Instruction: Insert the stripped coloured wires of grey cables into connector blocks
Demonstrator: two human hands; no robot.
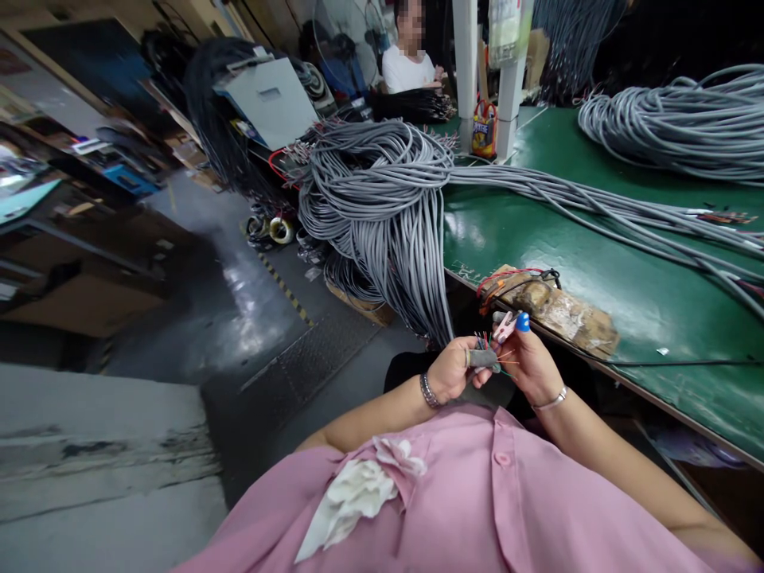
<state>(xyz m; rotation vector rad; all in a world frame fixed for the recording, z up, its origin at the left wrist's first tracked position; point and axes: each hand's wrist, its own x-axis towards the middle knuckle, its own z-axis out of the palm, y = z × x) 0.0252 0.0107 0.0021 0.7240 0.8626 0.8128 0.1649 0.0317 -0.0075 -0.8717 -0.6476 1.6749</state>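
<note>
My left hand (452, 372), wearing a grey cover on a finger or thumb (482, 359), is closed around thin coloured wires (486, 341) that fan out past its fingertips. Close beside it, my right hand (534, 372) has its fingers bent in toward the same wires. A blue cap (523, 322) covers one of its fingertips. By that cap a small pale pink clip-like piece (504, 327) shows; whether the right fingers grip it or the wires is unclear. Both hands are in front of my body, near the bench edge.
On the green bench (645, 318) lies a worn block (564, 314) with a dark cord. A large heap of grey cables (382, 183) hangs over the bench's left end. More coiled cable (680, 119) lies at the back right. A person (409, 68) sits beyond.
</note>
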